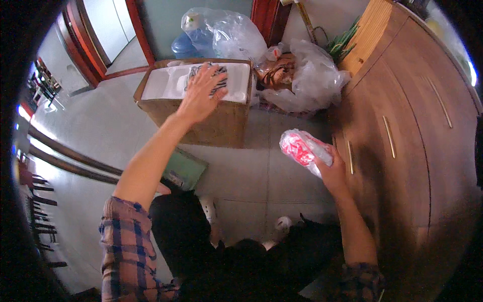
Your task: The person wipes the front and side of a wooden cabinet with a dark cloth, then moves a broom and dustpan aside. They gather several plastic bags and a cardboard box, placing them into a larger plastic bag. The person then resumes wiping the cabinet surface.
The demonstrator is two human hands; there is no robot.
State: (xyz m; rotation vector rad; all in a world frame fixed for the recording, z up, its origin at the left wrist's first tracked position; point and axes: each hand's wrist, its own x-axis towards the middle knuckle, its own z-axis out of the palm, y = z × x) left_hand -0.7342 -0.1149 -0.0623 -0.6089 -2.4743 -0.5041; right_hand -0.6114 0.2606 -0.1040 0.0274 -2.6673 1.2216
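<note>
My left hand rests with its fingers apart on a black-and-white striped cloth or bag, which lies on white foam packing in the top of a cardboard box. Whether its fingers grip the striped piece I cannot tell. To the right and nearer to me, my right hand holds a plastic-wrapped bundle in pink and white above the floor. What is inside the wrapping cannot be made out.
Behind the box stands a blue water jug beside a clear plastic bag. More plastic bags lie right of it. A wooden cabinet with metal handles lines the right side. A green flat box lies on the floor.
</note>
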